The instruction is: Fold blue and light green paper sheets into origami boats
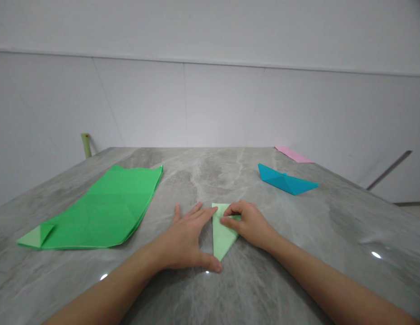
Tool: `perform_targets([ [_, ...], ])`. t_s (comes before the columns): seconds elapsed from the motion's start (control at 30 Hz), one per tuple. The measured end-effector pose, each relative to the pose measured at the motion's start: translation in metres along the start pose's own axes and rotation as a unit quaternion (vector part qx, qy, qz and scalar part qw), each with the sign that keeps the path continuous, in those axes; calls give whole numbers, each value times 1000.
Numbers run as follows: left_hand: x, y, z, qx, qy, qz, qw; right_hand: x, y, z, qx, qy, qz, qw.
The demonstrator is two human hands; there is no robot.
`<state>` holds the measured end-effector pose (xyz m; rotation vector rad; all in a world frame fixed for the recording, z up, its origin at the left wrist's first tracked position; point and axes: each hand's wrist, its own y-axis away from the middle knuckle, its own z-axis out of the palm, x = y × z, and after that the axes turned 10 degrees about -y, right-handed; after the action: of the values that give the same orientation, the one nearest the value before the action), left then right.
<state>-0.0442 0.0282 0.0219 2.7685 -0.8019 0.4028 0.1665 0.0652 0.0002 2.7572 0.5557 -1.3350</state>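
A pale green folded paper [222, 241] lies on the table between my hands, its narrow point toward me. My left hand [186, 237] is spread at its left side, with the index fingertip at the top corner and the thumb at the lower tip. From the right, my right hand [252, 223] pinches the paper's upper right part between thumb and fingers. The fingers hide part of that edge.
A stack of bright green paper sheets [108, 203] lies at the left, one corner folded over. Beyond my right hand sits a blue paper boat [287, 180]. A pink paper [293, 154] rests at the far right edge of the grey marbled table [203, 174]. Behind is a white wall [216, 104].
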Motion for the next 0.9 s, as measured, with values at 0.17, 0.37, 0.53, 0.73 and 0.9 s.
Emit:
perform_targets([
  [0.17, 0, -1, 0, 10, 11, -2, 1000, 0, 0, 0, 4, 1, -2, 1000],
  [0.37, -2, 0, 2, 19, 25, 5, 999, -1, 0, 0, -3, 4, -3, 1000],
  [0.53, 0, 0, 0, 20, 22, 4, 1000, -1, -1, 0, 2, 1, -4, 1000],
  [0.73, 4, 1, -2, 16, 7, 0, 1000, 0, -1, 1, 6, 0, 0, 1000],
  [0.9, 2, 0, -2, 15, -1, 0, 1000, 2, -1, 1, 8, 2, -5, 1000],
])
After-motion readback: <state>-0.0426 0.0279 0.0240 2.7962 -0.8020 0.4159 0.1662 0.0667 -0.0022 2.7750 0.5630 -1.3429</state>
